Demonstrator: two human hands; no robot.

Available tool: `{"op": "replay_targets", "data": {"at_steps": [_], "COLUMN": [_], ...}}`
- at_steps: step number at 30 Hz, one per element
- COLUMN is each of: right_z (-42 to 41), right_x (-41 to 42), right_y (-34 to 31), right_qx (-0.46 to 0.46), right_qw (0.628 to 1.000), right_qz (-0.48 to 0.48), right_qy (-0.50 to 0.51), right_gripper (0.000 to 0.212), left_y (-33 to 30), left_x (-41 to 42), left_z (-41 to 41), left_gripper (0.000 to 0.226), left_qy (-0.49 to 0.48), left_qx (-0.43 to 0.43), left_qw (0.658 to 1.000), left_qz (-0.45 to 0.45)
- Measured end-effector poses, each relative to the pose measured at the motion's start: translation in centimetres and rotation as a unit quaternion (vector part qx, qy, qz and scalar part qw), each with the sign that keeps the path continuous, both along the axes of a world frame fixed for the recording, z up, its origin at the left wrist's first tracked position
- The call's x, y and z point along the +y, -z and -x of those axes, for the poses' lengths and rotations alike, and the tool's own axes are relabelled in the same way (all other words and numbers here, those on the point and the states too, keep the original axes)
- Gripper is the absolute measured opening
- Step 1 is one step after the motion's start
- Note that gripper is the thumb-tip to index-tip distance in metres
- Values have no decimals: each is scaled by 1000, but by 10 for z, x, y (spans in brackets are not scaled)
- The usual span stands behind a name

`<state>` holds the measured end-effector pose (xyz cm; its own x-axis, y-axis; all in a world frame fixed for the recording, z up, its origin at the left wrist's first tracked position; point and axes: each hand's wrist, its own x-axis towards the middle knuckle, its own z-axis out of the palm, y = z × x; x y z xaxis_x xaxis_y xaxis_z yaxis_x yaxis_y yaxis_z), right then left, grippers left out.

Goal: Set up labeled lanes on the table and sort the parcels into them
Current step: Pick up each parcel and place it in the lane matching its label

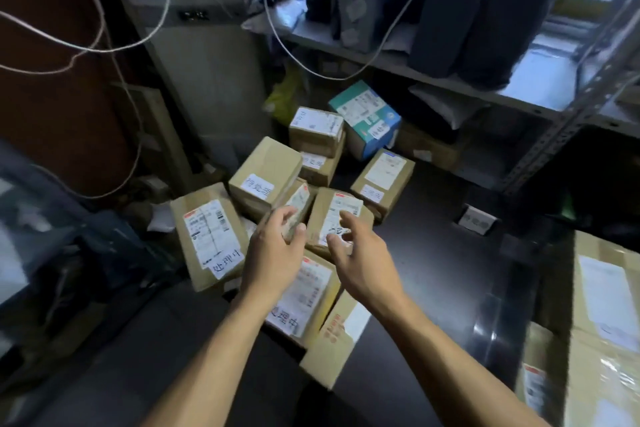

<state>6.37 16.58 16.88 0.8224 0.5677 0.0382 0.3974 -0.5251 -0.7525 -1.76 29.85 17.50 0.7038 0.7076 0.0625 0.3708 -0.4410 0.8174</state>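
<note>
Your left hand is curling around a small cardboard parcel, fingers closing on its near edge, so you are holding or just taking hold of it. Your right hand is hovering just beside it, fingers spread wide and holding nothing, directly above a parcel with a white shipping label.

Just left of your left hand, a long carton is lying flat, carrying a handwritten slip that seems to read 处理中. Under your wrists another box is showing a slip with the same 处理中. Just beyond your left hand a box is wearing a slip that looks like 待处理. Farther out, two stacked cartons, a tilted teal-and-white box and a flat box also carry slips, too blurred to read. A loose white slip is lying well off to the right of your right hand.

Judging from this, the parcels are sitting in one loose heap on the dark surface, touching and overlapping, with no separated lanes visible. The sorting looks to be at an early stage: the slips appear to be on, but nearly all of the separating is left.
</note>
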Motion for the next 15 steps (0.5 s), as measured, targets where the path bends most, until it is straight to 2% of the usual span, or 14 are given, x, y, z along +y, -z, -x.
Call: {"op": "replay_targets", "data": {"at_steps": [3,5,8,12,15], "right_z": [5,10,18,28,33], "right_x": [42,67,98,130,147], "right_y": [-1,1,8,24,34], "right_qx": [12,26,58,104,157], "right_qw": [999,997,992,978,964], "right_qz": [-3,7,27,93,132], "right_qy": [-43,-74,-111,-157,-170], "right_gripper": [44,47,47,50,63], "left_y": [1,7,24,52,71], "left_x": [47,78,113,136,138], "left_z": [12,25,50,74,84], "left_gripper": [27,30,45,70,72], "left_qy": [-76,-148,-234,-266,-236], "left_qx": [-19,-27,-2,73,84], "left_qw": [997,989,972,946,934], "left_qz": [-17,-6,17,169,255]}}
